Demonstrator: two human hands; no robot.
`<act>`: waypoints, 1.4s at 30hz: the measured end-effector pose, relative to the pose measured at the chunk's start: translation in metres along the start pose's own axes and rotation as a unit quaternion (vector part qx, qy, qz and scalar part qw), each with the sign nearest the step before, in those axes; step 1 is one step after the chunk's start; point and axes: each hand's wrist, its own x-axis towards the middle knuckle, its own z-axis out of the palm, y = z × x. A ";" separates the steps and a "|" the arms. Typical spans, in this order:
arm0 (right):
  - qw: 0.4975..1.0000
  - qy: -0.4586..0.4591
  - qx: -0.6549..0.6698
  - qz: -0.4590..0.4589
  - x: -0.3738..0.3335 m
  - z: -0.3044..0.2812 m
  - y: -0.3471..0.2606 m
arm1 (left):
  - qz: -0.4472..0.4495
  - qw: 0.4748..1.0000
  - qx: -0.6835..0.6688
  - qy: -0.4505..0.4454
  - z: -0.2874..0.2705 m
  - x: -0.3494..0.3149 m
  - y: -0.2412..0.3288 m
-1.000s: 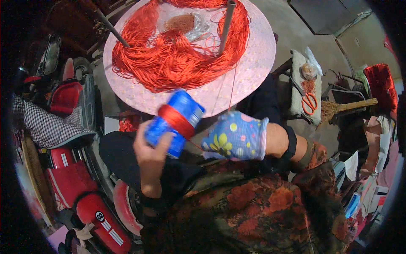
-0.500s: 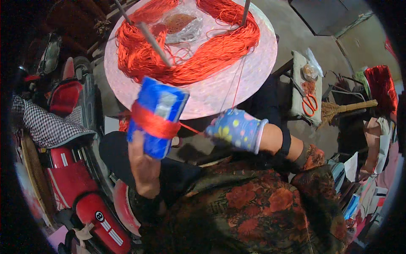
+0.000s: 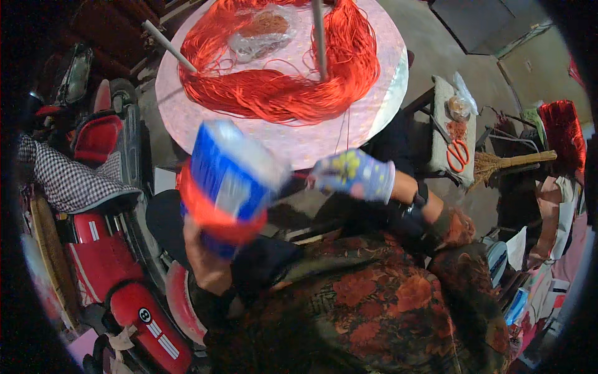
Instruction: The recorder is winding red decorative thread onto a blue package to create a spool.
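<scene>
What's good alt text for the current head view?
A bare left hand holds a blurred blue block banded with red cord. A thin strand runs to the gloved right hand from a round pink table bearing a large red skein.

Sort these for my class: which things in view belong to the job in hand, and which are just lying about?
Job: blue block wound with red cord, left hand, gloved right hand, orange-red hank, grey rods, round table.

Seemingly lying about: orange-handled scissors, straw broom, checked cloth.

Orange-handled scissors point(image 3: 451, 143) on pale bench point(image 3: 440, 103), straw broom point(image 3: 509, 159) beside
</scene>
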 end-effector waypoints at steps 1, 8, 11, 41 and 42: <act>0.989 -0.036 -0.142 -0.022 -0.004 0.006 -0.007 | 0.049 0.997 0.067 -0.003 0.000 0.006 -0.003; 0.983 -0.073 -0.077 -0.151 0.015 -0.014 -0.028 | -0.202 0.830 0.456 -0.249 0.011 0.026 -0.011; 0.993 -0.076 0.011 -0.095 0.022 -0.027 -0.008 | -0.170 0.831 0.390 -0.358 0.014 0.021 0.000; 0.960 -0.072 -0.214 -0.165 0.011 -0.002 -0.040 | -0.034 0.818 0.556 -0.142 0.008 0.033 -0.019; 0.974 -0.047 -0.141 -0.170 0.019 -0.008 -0.035 | -0.094 0.816 0.536 -0.195 0.008 0.033 -0.017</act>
